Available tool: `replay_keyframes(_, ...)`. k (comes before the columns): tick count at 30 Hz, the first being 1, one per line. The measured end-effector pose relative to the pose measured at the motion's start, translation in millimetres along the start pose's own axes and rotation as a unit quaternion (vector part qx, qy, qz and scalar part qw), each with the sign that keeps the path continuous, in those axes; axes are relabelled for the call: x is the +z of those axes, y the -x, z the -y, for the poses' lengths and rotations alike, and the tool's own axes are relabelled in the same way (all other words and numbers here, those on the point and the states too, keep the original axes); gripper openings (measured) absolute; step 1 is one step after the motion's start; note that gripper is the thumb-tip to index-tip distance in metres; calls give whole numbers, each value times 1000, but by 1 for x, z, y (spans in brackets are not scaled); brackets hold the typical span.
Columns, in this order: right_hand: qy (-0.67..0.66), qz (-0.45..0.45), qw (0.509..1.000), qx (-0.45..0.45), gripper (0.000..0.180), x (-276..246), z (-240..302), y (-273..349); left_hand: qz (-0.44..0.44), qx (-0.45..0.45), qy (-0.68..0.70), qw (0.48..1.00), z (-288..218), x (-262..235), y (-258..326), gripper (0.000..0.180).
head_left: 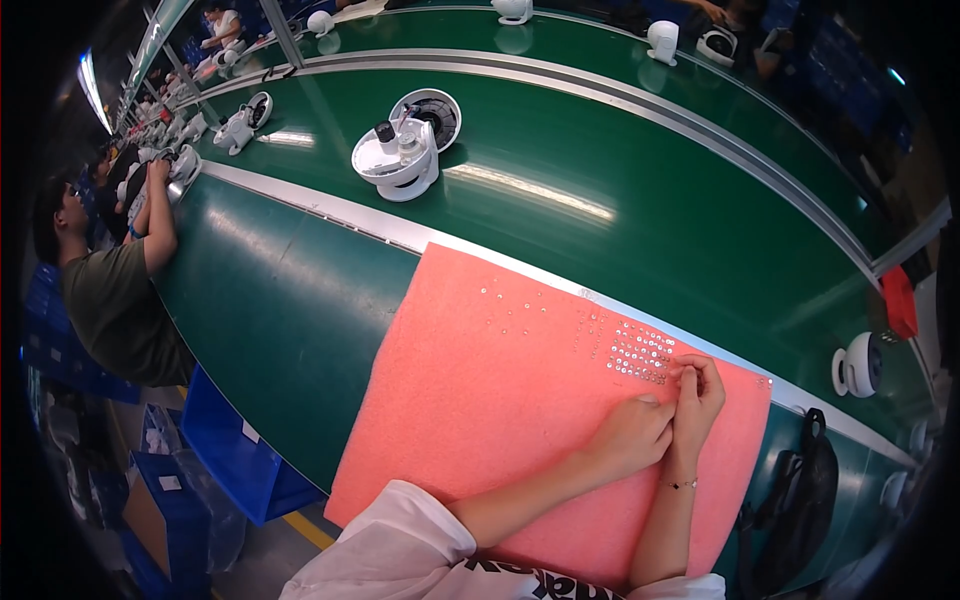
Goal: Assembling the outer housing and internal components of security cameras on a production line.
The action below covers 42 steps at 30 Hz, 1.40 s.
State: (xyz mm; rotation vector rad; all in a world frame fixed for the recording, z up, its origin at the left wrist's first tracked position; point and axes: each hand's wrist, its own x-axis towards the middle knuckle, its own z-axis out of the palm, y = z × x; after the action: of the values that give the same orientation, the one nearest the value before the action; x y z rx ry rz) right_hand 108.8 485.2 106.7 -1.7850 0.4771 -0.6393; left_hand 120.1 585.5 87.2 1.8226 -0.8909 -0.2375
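A pink cloth (470,400) lies on the green bench in front of me. Small shiny round metal pieces (640,352) stand on it in close rows, and several looser ones (505,310) are scattered farther left. My right hand (702,385), with a thin bracelet at its wrist, is curled at the right end of the rows, fingertips drawn together. Against it rests my left hand (637,432), its fingers bent inward and closed. Whatever either hand may hold is too small or hidden to make out.
Beyond the bench's metal edge runs a green conveyor with an opened white round-headed device (405,150) and another white unit (857,365) at right. A black bag (805,490) lies right of the cloth. At left sits a co-worker (115,300) near a blue bin (240,450).
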Motion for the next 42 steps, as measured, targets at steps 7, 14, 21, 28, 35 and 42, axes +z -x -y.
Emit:
replay_keyframes(7,-8,-38,999,-28,14,20,5,6,-14,12,18,1000,-3,-29,7,19)
replay_keyframes(14,143,-25,989,19,10,23,49,10,-426,-159,277,846,30,-155,-43,29)
replay_keyframes(21,236,-12,971,-14,12,16,56,11,-618,-86,339,704,158,-312,-62,65)
replay_keyframes(28,233,11,972,2,11,6,73,16,-495,-72,421,756,167,-327,-44,47)
replay_keyframes(35,74,99,990,-65,18,4,75,15,-440,-156,297,833,45,-328,-45,41)
replay_keyframes(42,216,174,906,-321,54,12,184,65,-201,-274,132,931,-78,-331,-18,60)
